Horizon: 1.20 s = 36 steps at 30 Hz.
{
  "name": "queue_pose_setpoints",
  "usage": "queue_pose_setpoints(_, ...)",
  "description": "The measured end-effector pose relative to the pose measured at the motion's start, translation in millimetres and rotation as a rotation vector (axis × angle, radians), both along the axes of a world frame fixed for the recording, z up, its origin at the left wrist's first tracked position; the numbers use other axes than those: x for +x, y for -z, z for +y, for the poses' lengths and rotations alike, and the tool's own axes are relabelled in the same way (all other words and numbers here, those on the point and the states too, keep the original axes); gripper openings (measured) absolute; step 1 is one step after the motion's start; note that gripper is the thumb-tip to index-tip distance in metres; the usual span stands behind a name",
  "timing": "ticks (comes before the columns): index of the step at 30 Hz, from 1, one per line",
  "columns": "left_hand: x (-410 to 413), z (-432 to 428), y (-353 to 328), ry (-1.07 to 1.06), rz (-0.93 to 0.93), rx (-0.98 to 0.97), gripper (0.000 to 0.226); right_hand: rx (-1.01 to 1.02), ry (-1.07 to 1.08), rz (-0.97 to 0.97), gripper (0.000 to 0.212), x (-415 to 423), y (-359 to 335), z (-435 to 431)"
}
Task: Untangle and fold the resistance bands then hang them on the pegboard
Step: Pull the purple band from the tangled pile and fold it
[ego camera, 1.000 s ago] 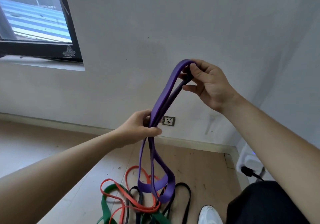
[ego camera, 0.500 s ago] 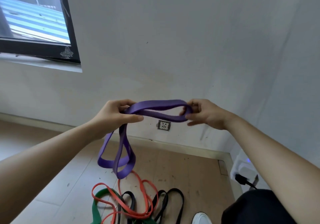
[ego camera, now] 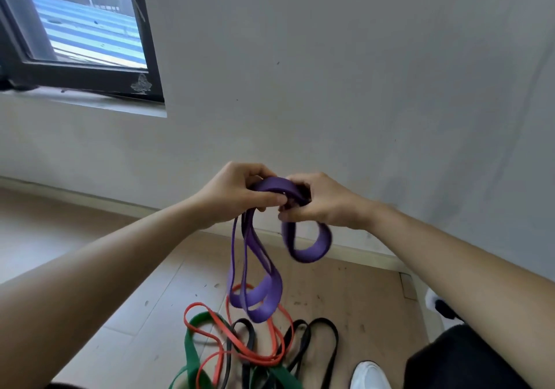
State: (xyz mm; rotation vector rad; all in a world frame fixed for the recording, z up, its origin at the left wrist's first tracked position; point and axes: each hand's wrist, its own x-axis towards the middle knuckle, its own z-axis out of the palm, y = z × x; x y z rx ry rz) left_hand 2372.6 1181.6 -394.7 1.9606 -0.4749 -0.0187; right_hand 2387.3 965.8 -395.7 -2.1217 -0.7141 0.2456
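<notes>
From your head camera, you held the purple band point(ego camera: 274, 185) up in front of the wall point(ego camera: 330, 73), about level with the skirting board point(ego camera: 90, 197) behind it. Your left hand point(ego camera: 237, 191) and right hand point(ego camera: 318, 200) were pressed close together, knuckles nearly touching. The fingers of both were curled and clamped on the gathered top of that band. Below your left hand several long purple strands hung down in narrow loops, ending just above the pile on the floor point(ego camera: 345, 292). Below your right hand a shorter, rounder loop drooped, well clear of the floor. The pile lay directly under your hands: a red band point(ego camera: 258, 359), a green band point(ego camera: 192, 352) and black bands point(ego camera: 335, 343), all crossed over one another, so that you could not tell where one ended. The floor there was brown and speckled with marks, and paler boards ran off to your left. The wall was plain grey-white and scuffed. A black-framed window point(ego camera: 90, 28) sat high at your left above a pale sill point(ego camera: 90, 103), with blue-striped roofing beyond the glass. Your white shoe point(ego camera: 369, 376) and dark trouser leg point(ego camera: 459, 358) showed at the lower right. A white object point(ego camera: 432, 298) with a black part stood against the right edge, too cropped to identify.
</notes>
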Motion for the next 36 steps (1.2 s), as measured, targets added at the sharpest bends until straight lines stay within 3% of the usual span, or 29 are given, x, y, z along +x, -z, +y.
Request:
queue_pose_setpoints(3, -1.5, 4.1, 1.9, 0.002, 0.016, -0.009, 0.031, 0.028, 0.041, 0.020, 0.020, 2.2, -6.6, -3.5)
queue_pose_setpoints(10, -1.0, 4.4, 13.4, 0.075, 0.068, 0.034, 0.047, 0.111, 0.023, 0.046, 0.027, -1.0, -26.2, -14.9)
queue_pose_setpoints(17, 2.3, 12.3, 15.5, 0.098, 0.051, 0.187, 0.063, 0.014, 0.039, -0.050, 0.025, -2.0, -37.2, -26.3)
queue_pose_setpoints(20, 5.1, 18.3, 8.5, 0.073, 0.012, 0.242, 0.056, -0.012, 0.050, -0.041, 0.025, 0.2, -35.3, -31.4)
queue_pose_setpoints(23, 6.8, 21.6, 3.7, 0.016, 0.057, 0.157, 0.046, -0.011, 0.059, -0.030, 0.024, 1.6, -32.1, -33.6)
queue_pose_setpoints(27, 0.8, 14.4, 11.4, 0.033, 0.174, 0.004, 0.046, 0.145, 0.082, 0.003, 0.023, 0.1, -29.0, -32.0)
queue_pose_setpoints(36, -8.9, -17.4, 28.7, 0.115, 0.147, -0.112, 0.040, 0.378, 0.115, 0.089, 0.020, -6.3, -27.8, -21.7)
